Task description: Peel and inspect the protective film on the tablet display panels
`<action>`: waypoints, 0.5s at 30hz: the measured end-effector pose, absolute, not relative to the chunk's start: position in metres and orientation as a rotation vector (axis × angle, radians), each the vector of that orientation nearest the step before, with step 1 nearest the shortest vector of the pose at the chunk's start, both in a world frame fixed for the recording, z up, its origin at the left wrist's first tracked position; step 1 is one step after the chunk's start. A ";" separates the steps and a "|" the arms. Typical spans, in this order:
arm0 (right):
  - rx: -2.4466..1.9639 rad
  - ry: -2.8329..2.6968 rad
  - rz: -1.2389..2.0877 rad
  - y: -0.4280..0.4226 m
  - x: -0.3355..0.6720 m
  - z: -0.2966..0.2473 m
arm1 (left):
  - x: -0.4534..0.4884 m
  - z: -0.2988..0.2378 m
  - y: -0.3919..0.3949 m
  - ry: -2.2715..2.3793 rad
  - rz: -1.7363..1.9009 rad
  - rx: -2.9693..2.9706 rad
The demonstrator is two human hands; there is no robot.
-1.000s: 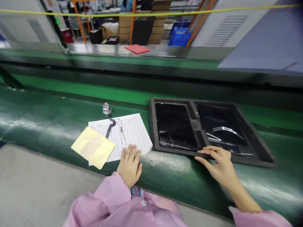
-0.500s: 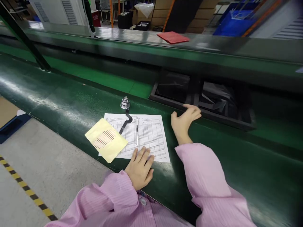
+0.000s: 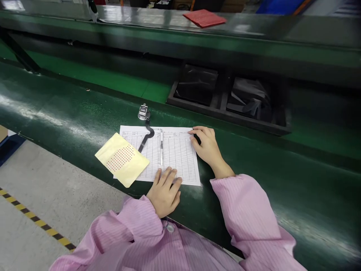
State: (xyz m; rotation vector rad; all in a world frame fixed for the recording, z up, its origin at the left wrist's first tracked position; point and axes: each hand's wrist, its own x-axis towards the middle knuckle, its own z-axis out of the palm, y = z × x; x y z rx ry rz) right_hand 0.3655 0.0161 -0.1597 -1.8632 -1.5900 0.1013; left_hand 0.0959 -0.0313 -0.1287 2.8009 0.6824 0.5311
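Observation:
A printed form (image 3: 180, 158) with a table grid lies flat on the green bench. My left hand (image 3: 165, 192) rests with spread fingers on its lower edge. At the form's upper right corner, my right hand (image 3: 207, 145) touches the paper with bent fingers apart, holding nothing. A clear pen (image 3: 161, 146) lies lengthwise on the sheet. Over its left side sits a yellow sticker sheet (image 3: 122, 160) with rows of small red dots. A silver tally counter (image 3: 143, 112) stands just beyond the form, its black strap (image 3: 146, 139) running across the paper and under the yellow sheet.
Beyond the bench (image 3: 262, 162), a black divided tray (image 3: 225, 113) holds dark plastic-wrapped items in a lower green channel. A red packet (image 3: 204, 18) lies on the far ledge. Grey floor with a yellow-black striped line (image 3: 36, 220) shows at the left.
My right hand has moved left, from near the black tray to the form's upper right corner. My left hand stays on the lower edge. The view has tilted downward.

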 end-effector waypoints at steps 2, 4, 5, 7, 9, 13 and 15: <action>-1.868 -1.584 0.110 0.016 0.365 -0.160 | 0.096 -0.129 -0.031 0.673 0.539 2.779; -1.871 -1.576 0.119 0.015 0.365 -0.160 | 0.095 -0.129 -0.031 0.668 0.548 2.746; -1.872 -1.571 0.124 0.014 0.365 -0.160 | 0.095 -0.129 -0.031 0.668 0.552 2.726; -1.873 -1.560 0.136 0.012 0.365 -0.161 | 0.093 -0.129 -0.031 0.665 0.555 2.683; -1.872 -1.551 0.150 0.009 0.363 -0.161 | 0.091 -0.129 -0.031 0.649 0.549 2.645; -1.859 -1.534 0.182 -0.001 0.359 -0.164 | 0.083 -0.127 -0.037 0.594 0.615 2.606; -1.846 -1.523 0.196 -0.008 0.358 -0.167 | 0.077 -0.126 -0.039 0.575 0.664 2.603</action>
